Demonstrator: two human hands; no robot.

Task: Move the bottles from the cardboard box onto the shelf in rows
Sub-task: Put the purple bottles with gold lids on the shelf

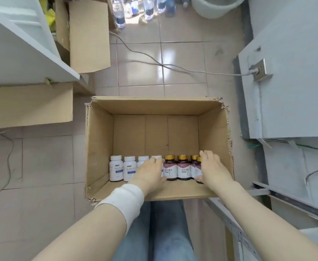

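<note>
Now left hand [150,174] covers bottle [156,157], right hand [212,170] grips amber bottle [198,167].

White bottles [116,168], gold-capped brown bottles [183,168], tan box [99,140].

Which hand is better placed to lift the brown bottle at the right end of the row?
Right: the right hand touches that brown bottle; the left hand covers a white bottle mid-row.

Count, box interior:
- white bottles [115,167]: 4, at the 9 o'clock end of the row; the fourth is partly covered.
- amber gold-capped bottles [182,167]: 4, toward 3 o'clock.
- cardboard box [99,140]: 1.
- clear bottles [119,14] at 12 o'clock: number unreadable.
</note>
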